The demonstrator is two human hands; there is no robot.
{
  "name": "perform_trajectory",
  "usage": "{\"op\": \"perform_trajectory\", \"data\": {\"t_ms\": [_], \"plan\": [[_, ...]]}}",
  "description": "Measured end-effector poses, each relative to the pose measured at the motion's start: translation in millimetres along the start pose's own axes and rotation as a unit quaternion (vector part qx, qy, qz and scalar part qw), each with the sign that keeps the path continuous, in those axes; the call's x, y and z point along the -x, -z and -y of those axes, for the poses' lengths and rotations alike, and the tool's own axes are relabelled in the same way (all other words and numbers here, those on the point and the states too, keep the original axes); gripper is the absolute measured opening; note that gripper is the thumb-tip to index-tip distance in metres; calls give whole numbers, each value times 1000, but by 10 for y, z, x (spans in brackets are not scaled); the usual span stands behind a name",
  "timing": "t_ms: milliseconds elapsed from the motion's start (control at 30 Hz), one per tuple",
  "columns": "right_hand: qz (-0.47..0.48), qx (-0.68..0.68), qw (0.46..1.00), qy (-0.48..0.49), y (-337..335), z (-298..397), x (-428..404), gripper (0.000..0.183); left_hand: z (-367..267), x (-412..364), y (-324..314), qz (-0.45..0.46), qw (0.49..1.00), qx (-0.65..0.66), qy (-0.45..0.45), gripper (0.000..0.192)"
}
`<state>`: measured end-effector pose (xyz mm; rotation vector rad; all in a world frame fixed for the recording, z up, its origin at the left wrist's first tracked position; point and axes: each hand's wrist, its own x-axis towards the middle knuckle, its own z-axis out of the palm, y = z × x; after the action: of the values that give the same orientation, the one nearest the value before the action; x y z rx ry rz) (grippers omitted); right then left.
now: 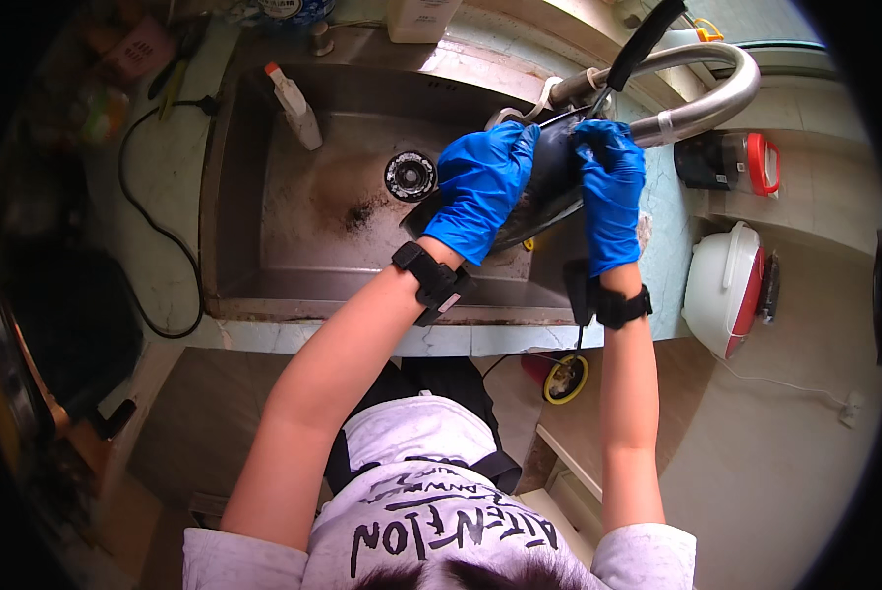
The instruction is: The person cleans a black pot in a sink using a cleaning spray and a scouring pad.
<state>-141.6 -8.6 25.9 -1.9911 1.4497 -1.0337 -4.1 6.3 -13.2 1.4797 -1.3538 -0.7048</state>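
A black wok or deep pan [555,166] is tilted up on its side over the right part of the steel sink [293,284]. Its long black handle [644,44] points up and away past the faucet. My left hand [481,184], in a blue glove, grips the pan, with the thumb and fingertips near its upper rim. In a matching glove, my right hand [612,184] has its fingers curled against the pan close to the handle's joint. Something small and greyish shows at those fingertips; whether they pinch it or the pan itself is not clear.
A curved steel faucet [728,81] arches at the right beside the handle. A white spray bottle [297,110] stands in the sink's far left corner, near the drain [411,177]. A black cable [153,221] lies on the left counter; a rice cooker [721,287] sits right.
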Motion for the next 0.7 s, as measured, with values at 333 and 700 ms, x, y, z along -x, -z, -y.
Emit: {"op": "perform_trajectory", "data": {"t_ms": [333, 700], "plan": [[7, 127, 989, 73, -48, 9, 161, 20, -49, 66, -23, -12, 1000, 3, 1, 27], [33, -31, 999, -23, 70, 42, 8, 32, 20, 4, -38, -36, 999, 23, -21, 24]]}}
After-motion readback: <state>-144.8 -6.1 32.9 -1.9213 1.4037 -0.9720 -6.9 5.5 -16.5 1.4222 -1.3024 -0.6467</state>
